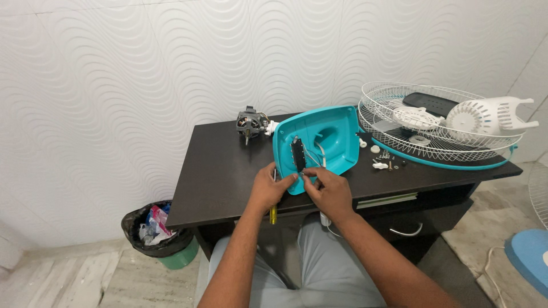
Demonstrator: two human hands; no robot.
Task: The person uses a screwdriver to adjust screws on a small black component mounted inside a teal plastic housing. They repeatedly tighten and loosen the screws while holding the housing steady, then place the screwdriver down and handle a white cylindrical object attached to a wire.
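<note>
A seated person works at a dark table [217,182] set against a white wave-patterned wall; both bare hands meet at the near end of a turquoise fan base shell [319,140], which lies hollow side up on the table's front half, its long axis running from the near edge away toward the wall and slightly to the right, the narrower end pointing at the person. The left hand [267,188] closes its grip on a yellow-handled screwdriver [273,212] whose handle hangs down past the table edge, thumb resting against the shell's rim; the right hand [330,191] pinches its fingertips shut on something small just beside a black switch block [298,155] inside the shell, too small to identify; thin white wires [317,155] curl within the same hollow. Behind the shell, a bare fan motor [251,124] sits near the wall. To the right, a white wire fan guard [439,128] lies like a shallow basket, holding a white motor housing [485,117], a black panel [431,103] and a white round part [416,118]; loose screws and small white knobs [383,157] are scattered between guard and shell. On the floor to the left, a green waste bin [162,242] with a black liner holds crumpled wrappers.
</note>
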